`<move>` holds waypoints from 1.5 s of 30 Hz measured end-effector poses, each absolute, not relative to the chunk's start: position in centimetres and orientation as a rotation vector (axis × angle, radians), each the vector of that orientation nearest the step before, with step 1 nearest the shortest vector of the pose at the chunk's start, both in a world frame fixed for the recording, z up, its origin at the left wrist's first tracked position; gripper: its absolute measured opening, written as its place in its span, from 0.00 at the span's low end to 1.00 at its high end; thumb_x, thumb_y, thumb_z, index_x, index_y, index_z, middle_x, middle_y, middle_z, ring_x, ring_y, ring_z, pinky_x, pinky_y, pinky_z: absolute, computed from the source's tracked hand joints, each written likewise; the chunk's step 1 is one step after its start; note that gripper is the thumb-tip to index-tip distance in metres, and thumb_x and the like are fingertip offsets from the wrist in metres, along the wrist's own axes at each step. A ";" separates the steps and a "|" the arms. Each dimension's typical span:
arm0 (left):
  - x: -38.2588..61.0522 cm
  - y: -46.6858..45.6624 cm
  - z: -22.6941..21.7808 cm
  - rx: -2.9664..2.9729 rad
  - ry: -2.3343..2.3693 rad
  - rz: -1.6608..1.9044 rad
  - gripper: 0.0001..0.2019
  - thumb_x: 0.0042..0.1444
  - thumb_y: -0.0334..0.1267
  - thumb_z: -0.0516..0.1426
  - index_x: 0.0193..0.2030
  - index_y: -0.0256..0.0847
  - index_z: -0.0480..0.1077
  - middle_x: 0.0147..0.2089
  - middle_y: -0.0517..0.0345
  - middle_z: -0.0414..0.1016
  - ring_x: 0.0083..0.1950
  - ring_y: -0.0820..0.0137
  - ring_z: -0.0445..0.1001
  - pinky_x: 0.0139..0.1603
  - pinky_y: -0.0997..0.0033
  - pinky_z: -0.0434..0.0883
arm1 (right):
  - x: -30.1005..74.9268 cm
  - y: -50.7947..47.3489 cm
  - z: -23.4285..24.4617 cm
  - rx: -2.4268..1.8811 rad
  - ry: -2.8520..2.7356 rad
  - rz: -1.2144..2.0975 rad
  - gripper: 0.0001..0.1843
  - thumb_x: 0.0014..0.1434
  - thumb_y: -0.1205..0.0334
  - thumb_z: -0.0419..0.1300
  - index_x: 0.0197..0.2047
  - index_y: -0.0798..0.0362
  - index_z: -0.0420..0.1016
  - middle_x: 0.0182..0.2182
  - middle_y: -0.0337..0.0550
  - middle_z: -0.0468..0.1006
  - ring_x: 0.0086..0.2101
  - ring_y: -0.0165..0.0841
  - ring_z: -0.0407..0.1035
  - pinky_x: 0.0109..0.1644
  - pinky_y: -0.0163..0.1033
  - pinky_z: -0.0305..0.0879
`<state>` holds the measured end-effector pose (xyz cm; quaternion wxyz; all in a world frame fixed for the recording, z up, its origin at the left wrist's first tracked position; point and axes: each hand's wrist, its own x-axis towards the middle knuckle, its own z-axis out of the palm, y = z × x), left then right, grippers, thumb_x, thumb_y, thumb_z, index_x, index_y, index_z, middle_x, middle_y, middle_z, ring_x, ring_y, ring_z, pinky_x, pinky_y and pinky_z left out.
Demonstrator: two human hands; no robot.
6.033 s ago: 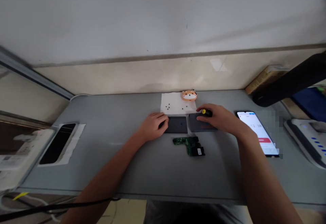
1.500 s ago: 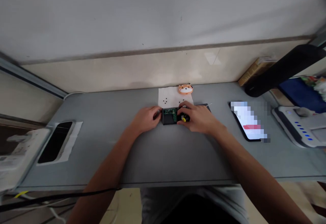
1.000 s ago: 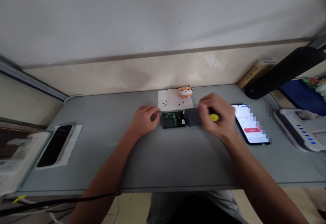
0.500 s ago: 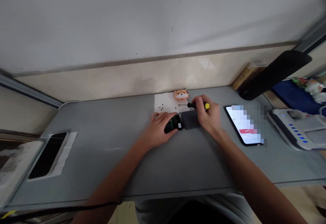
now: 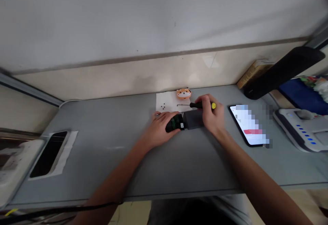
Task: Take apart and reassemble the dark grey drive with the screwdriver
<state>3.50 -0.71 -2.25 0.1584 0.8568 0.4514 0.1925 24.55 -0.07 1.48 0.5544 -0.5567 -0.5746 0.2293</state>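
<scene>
on gray desk (image 5: pixel 179 173), left hand (image 5: pixel 161 128) clasps black case (image 5: pixel 169 128) with green circuit board (image 5: pixel 175 120); right hand (image 5: pixel 211 115) grips screwdriver (image 5: pixel 195 105), tip over white paper (image 5: pixel 166 99) with small screws (image 5: pixel 164 106).

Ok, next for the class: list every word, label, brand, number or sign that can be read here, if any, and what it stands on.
None can be read.
White label on the circuit board: too small.
Screen of the right-hand phone: pixelated.
Book spine: lettering there, but blurred.
</scene>
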 end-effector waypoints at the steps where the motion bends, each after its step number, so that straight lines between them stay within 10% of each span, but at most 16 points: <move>1: 3.5 -0.7 -2.2 2.435 1.296 0.557 0.25 0.61 0.42 0.65 0.63 0.47 0.65 0.62 0.52 0.76 0.62 0.57 0.74 0.71 0.49 0.58 | 24.4 0.0 1.5 -1.318 -1.274 0.581 0.30 0.66 0.34 0.49 0.29 0.50 0.74 0.24 0.40 0.75 0.25 0.32 0.68 0.31 0.37 0.65; 11: 3.3 -0.6 -2.5 2.346 1.281 0.615 0.25 0.58 0.43 0.67 0.59 0.45 0.66 0.58 0.51 0.78 0.59 0.56 0.76 0.70 0.46 0.59 | 24.5 1.0 1.3 -1.460 -0.849 0.884 0.31 0.61 0.30 0.51 0.28 0.51 0.73 0.14 0.33 0.60 0.17 0.29 0.58 0.17 0.34 0.54; 45: 3.1 -0.4 -2.9 2.288 1.435 0.952 0.05 0.65 0.39 0.58 0.41 0.46 0.77 0.46 0.57 0.81 0.52 0.63 0.77 0.61 0.53 0.63 | 23.6 -0.3 2.5 -1.421 -0.990 0.906 0.29 0.56 0.32 0.53 0.22 0.50 0.71 0.24 0.41 0.71 0.27 0.31 0.66 0.24 0.32 0.62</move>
